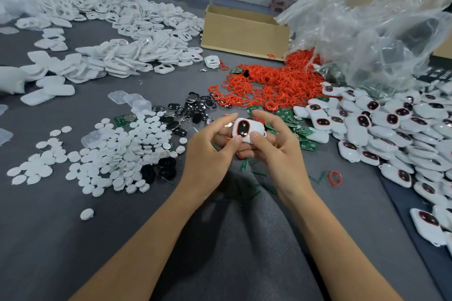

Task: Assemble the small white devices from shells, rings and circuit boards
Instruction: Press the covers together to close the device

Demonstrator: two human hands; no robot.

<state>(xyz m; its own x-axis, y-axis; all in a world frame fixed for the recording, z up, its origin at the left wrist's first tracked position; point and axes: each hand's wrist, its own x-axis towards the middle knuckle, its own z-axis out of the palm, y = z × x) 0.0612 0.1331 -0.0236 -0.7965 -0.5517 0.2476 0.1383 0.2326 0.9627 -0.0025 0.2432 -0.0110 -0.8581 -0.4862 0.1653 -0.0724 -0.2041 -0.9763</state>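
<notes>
A small white device with a red ring around a black oval window sits between both hands above the grey table. My left hand grips its left side, thumb pressing its lower edge. My right hand holds its right side, thumb on the lower right corner. White shells are heaped at the back left. Red rings pile up behind the hands. Green circuit boards lie just right of the device. Finished white devices cover the right side.
White round discs spread at the left, with black oval pieces beyond them. A cardboard box stands at the back centre. A large clear plastic bag rises at the back right. One loose red ring and green strips lie near my right wrist.
</notes>
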